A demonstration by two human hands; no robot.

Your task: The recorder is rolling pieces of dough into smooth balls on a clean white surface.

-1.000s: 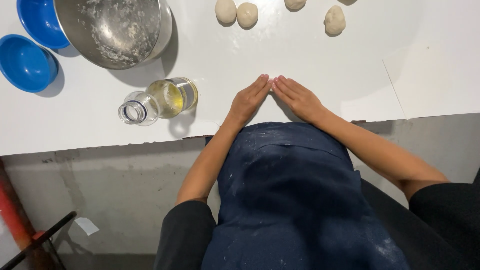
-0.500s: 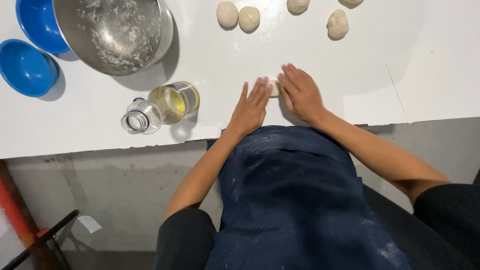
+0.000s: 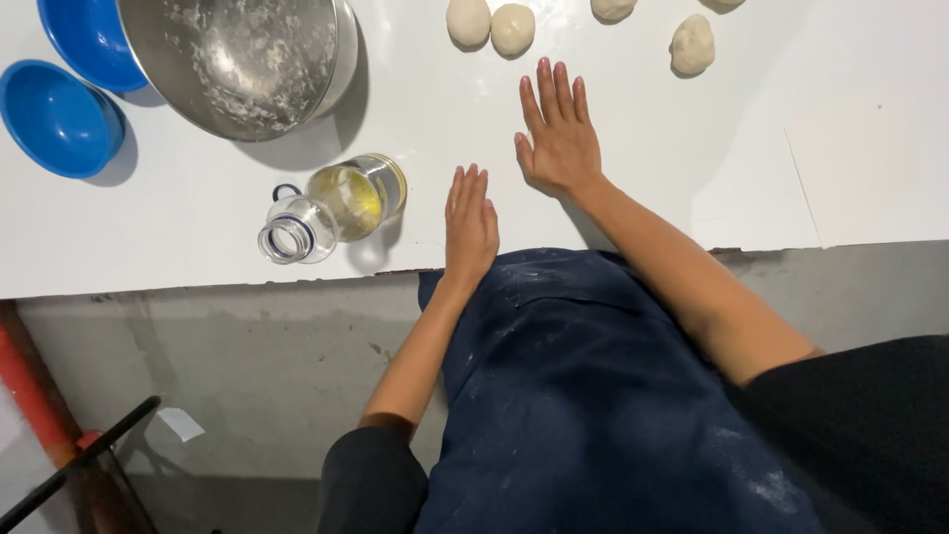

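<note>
Fingers extended, we press left hand (image 3: 471, 222) and right hand (image 3: 558, 133) flat, holding nothing; a leftward sweep risks toppling the oil bottle (image 3: 331, 206) off the table's (image 3: 613, 213) front edge.

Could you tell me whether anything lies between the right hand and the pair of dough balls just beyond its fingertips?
Nothing visible does: only bare white table separates the right hand from the two dough balls.
</note>
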